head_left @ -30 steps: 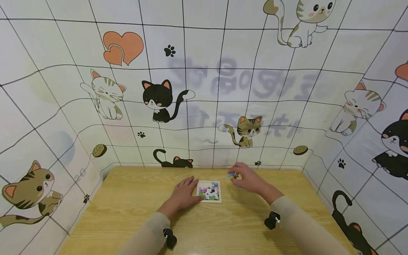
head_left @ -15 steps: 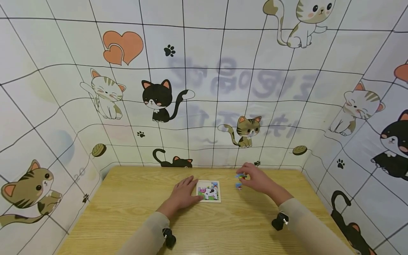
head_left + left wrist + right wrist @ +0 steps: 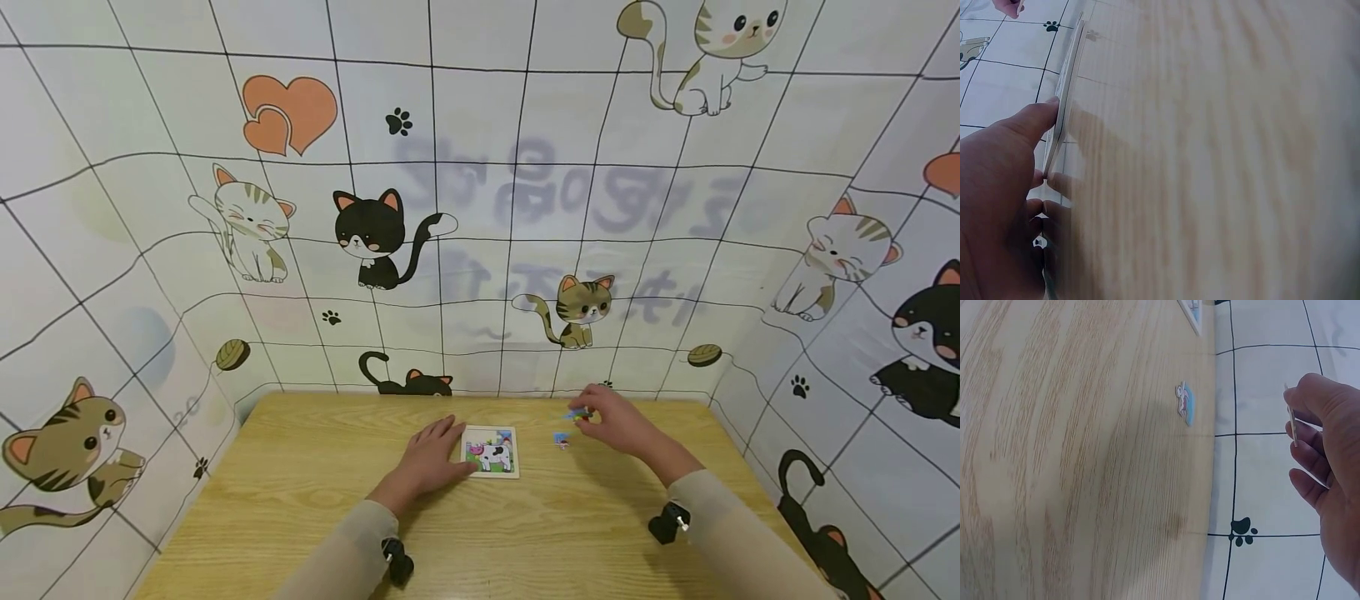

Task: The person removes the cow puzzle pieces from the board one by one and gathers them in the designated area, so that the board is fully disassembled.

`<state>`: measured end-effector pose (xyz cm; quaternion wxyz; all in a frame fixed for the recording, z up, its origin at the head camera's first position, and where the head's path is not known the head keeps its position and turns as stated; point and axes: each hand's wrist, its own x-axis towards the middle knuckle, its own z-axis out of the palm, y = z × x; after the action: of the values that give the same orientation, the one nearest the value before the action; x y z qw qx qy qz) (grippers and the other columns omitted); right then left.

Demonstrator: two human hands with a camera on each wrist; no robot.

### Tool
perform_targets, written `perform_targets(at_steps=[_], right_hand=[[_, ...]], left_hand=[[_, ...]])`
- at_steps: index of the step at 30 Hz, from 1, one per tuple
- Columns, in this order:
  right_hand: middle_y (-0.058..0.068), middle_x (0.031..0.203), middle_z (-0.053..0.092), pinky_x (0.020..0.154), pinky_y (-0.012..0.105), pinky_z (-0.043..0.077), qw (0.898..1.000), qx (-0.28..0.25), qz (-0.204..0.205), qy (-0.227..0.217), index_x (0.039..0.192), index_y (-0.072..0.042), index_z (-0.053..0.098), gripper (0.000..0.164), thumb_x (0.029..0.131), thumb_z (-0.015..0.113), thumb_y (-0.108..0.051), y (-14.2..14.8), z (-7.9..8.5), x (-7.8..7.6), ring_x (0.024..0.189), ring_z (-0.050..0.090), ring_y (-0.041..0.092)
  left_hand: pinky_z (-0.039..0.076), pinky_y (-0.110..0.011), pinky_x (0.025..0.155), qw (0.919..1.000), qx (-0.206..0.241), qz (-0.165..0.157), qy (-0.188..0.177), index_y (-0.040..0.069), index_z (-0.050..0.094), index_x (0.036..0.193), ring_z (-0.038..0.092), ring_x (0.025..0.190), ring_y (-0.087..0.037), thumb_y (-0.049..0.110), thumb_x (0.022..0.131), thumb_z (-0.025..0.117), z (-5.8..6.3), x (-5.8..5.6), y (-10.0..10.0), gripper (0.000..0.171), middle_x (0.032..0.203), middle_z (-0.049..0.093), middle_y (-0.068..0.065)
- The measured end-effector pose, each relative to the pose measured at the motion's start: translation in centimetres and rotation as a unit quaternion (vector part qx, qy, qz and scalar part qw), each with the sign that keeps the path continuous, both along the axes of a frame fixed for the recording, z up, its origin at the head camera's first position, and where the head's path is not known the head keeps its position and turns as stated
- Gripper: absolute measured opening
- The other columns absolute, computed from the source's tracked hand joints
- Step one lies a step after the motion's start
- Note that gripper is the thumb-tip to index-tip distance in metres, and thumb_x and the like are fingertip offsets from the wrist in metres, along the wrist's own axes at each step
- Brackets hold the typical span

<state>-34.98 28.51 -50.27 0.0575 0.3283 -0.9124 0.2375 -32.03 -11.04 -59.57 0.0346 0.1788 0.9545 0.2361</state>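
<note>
A small jigsaw puzzle board (image 3: 491, 457) with a cow picture lies in a pale frame near the middle of the table. My left hand (image 3: 424, 460) rests at its left side, thumb on the frame's lower edge and fingers stretched along the upper left corner; the left wrist view shows the thumb (image 3: 1038, 119) against the thin board (image 3: 1069, 75). To the right, my right hand (image 3: 621, 423) pinches a colourful jigsaw piece (image 3: 577, 414) above the table. Seen edge-on in the right wrist view, the held piece (image 3: 1292, 422) sits between thumb and fingers. Another blue jigsaw piece (image 3: 561, 439) lies on the table nearby.
The light wooden table (image 3: 480, 542) ends at a cloth wall (image 3: 480, 200) printed with cats, which also encloses both sides. Each wrist carries a small black camera; the right one (image 3: 667, 523) hangs near the sleeve cuff.
My right hand has moved right, away from the board, with the jigsaw piece still pinched. The piece on the table, earlier mostly hidden, now shows fully. My left hand stays put.
</note>
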Motion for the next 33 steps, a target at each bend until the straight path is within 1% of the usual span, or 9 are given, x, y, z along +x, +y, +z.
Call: perform_targets(at_steps=[5,9,11,13,16,18,20,28,33], right_hand=[[0.007,0.113,0.068,0.081,0.043,0.057,1.0,-0.008,0.0,0.005,0.122,-0.005,0.08,0.021,0.101,0.08,-0.005,0.6,-0.1,0.0,0.095,0.063,0.025],[0.008,0.112,0.068,0.08,0.043,0.056,1.0,-0.015,-0.002,0.006,0.121,-0.005,0.08,0.02,0.1,0.081,-0.004,0.9,0.0,0.1,0.095,0.063,0.027],[0.008,0.112,0.068,0.08,0.045,0.057,1.0,-0.016,-0.003,0.005,0.12,-0.005,0.08,0.02,0.1,0.081,-0.004,1.0,0.0,0.1,0.095,0.063,0.028],[0.007,0.112,0.068,0.08,0.044,0.056,1.0,-0.018,-0.006,0.003,0.12,-0.005,0.08,0.019,0.1,0.081,-0.004,1.1,0.0,0.0,0.096,0.062,0.027],[0.006,0.11,0.067,0.081,0.044,0.056,1.0,-0.013,-0.013,-0.002,0.12,-0.003,0.08,0.02,0.1,0.081,-0.005,1.3,-0.1,0.0,0.096,0.062,0.026],[0.005,0.109,0.066,0.081,0.042,0.056,1.0,-0.008,-0.018,-0.003,0.121,-0.003,0.08,0.021,0.1,0.081,-0.006,1.4,-0.3,0.0,0.096,0.062,0.025],[0.005,0.109,0.066,0.081,0.042,0.056,1.0,-0.003,-0.022,-0.005,0.121,-0.002,0.079,0.021,0.1,0.081,-0.006,1.5,-0.5,0.1,0.096,0.062,0.026],[0.006,0.112,0.067,0.079,0.041,0.056,0.999,-0.017,-0.025,-0.019,0.119,-0.004,0.078,0.019,0.1,0.082,-0.007,1.9,-1.8,0.0,0.096,0.063,0.025],[0.006,0.114,0.068,0.083,0.051,0.059,0.999,-0.028,-0.028,-0.032,0.117,-0.002,0.079,0.019,0.099,0.082,-0.004,2.0,-2.7,-0.4,0.098,0.064,0.025]], left_hand=[[0.026,-0.07,0.127,0.9999,0.015,-0.003,0.005,0.013,0.047,0.169,0.031,0.163,-0.044,0.063,0.099,0.075,-0.7,-0.4,-0.1,0.091,0.178,0.035,-0.017],[0.025,-0.071,0.127,0.9996,0.025,-0.005,0.01,0.014,0.047,0.169,0.03,0.163,-0.044,0.065,0.098,0.075,-1.2,-0.6,-0.3,0.091,0.178,0.034,-0.016],[0.025,-0.071,0.127,0.9996,0.026,-0.006,0.01,0.014,0.048,0.169,0.03,0.163,-0.044,0.064,0.098,0.075,-1.1,-0.6,-0.3,0.091,0.178,0.035,-0.016],[0.025,-0.07,0.128,0.9997,0.022,-0.004,0.007,0.015,0.047,0.17,0.029,0.164,-0.044,0.064,0.098,0.075,-0.9,-0.6,-0.2,0.091,0.178,0.034,-0.015],[0.026,-0.07,0.127,0.9999,0.012,-0.004,0.002,0.014,0.046,0.17,0.03,0.163,-0.044,0.063,0.1,0.074,-0.2,-0.2,-0.1,0.09,0.178,0.034,-0.016],[0.026,-0.07,0.127,1.0,0.005,-0.005,0.001,0.013,0.046,0.17,0.03,0.163,-0.044,0.063,0.1,0.074,0.0,0.1,0.0,0.09,0.178,0.033,-0.017],[0.027,-0.071,0.126,1.0,0.001,-0.006,0.0,0.012,0.046,0.169,0.031,0.163,-0.045,0.063,0.1,0.074,0.3,0.4,0.1,0.091,0.177,0.034,-0.019],[0.028,-0.069,0.127,1.0,-0.003,-0.001,0.0,0.014,0.047,0.169,0.032,0.163,-0.043,0.064,0.1,0.074,0.1,0.4,0.3,0.09,0.177,0.035,-0.017],[0.027,-0.069,0.127,1.0,-0.003,-0.003,0.001,0.013,0.045,0.17,0.031,0.163,-0.043,0.065,0.1,0.073,0.2,0.2,0.1,0.091,0.178,0.034,-0.017]])
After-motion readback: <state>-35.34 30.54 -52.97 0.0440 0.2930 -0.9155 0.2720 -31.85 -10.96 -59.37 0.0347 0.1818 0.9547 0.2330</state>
